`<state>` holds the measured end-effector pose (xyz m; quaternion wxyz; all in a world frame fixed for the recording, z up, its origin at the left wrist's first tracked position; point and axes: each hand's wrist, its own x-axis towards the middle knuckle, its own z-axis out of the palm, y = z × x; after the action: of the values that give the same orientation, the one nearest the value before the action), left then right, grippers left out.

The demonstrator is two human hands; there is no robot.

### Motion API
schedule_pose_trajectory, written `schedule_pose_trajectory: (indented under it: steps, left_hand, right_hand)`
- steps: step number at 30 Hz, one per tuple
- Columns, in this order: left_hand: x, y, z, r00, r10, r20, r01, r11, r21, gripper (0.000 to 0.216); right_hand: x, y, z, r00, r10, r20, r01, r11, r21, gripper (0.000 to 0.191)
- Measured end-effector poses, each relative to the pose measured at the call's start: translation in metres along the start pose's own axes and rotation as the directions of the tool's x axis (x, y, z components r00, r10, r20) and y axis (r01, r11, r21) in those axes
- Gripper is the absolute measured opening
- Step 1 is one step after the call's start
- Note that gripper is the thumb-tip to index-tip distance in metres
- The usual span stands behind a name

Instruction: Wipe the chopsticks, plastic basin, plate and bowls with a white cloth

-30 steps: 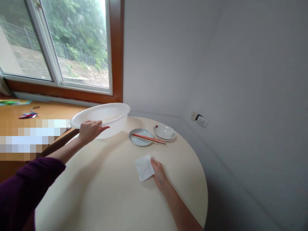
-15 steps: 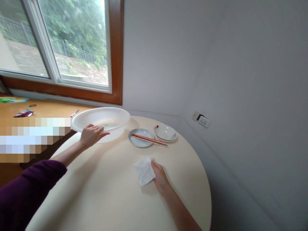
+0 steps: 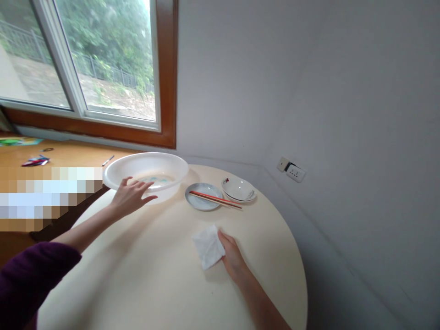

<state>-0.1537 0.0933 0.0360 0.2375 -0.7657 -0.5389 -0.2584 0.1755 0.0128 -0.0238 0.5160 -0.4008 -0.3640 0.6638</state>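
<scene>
A large white plastic basin (image 3: 147, 166) stands on the round cream table (image 3: 154, 275) near its far left edge. My left hand (image 3: 129, 198) hovers just in front of the basin's rim, fingers spread and holding nothing. My right hand (image 3: 233, 259) rests on the table with its fingers pinched on a folded white cloth (image 3: 208, 246). Beyond the cloth sit a small blue-grey plate (image 3: 202, 202) with red-brown chopsticks (image 3: 216, 200) laid across it, and a white bowl (image 3: 238, 189) beside it.
A wooden counter (image 3: 68, 158) with small coloured items runs under the window (image 3: 85, 59) at the left. Grey walls close in behind and to the right, with a wall socket (image 3: 293, 170) low down.
The basin has come down from tilted to flat on the table. My left hand has let go of its rim and drawn back slightly. My right hand and the cloth stay put.
</scene>
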Motion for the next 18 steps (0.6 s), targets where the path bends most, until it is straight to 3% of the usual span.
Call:
schedule_pose_trajectory:
  steps: [3, 6, 8, 10, 12, 14, 18]
  left_hand:
    - [-0.001, 0.013, -0.013, 0.996, -0.049, -0.079, 0.042, 0.996, -0.084, 0.048]
    - [-0.003, 0.044, -0.027, 0.981, -0.128, -0.146, 0.083, 0.957, -0.278, 0.033]
    - [-0.006, 0.074, -0.033, 0.978, -0.174, -0.115, 0.106, 0.891, -0.441, 0.019]
    - [-0.010, 0.107, -0.034, 0.978, -0.206, 0.017, 0.169, 0.753, -0.636, 0.014]
    - [-0.014, 0.137, -0.028, 0.946, -0.222, 0.236, 0.320, 0.531, -0.785, 0.013]
    - [-0.018, 0.159, -0.017, 0.876, -0.228, 0.424, 0.479, 0.315, -0.819, 0.016]
    - [-0.029, 0.180, 0.007, 0.774, -0.122, 0.621, 0.631, 0.072, -0.772, 0.023]
  right_hand:
    - [0.000, 0.000, -0.001, 1.000, -0.004, -0.005, 0.004, 1.000, 0.015, 0.039]
    - [0.001, 0.000, -0.002, 1.000, 0.004, -0.030, -0.003, 0.999, 0.049, 0.039]
    - [0.002, 0.000, -0.003, 0.998, 0.016, -0.054, -0.012, 0.997, 0.076, 0.039]
    - [0.003, 0.001, -0.004, 0.998, 0.023, -0.063, -0.016, 0.995, 0.101, 0.038]
    - [0.004, 0.002, -0.003, 0.999, 0.029, -0.046, -0.023, 0.993, 0.120, 0.036]
    - [0.005, 0.004, -0.002, 0.999, 0.038, -0.013, -0.036, 0.991, 0.130, 0.035]
    - [0.003, 0.006, 0.000, 0.998, 0.059, 0.033, -0.062, 0.990, 0.124, 0.040]
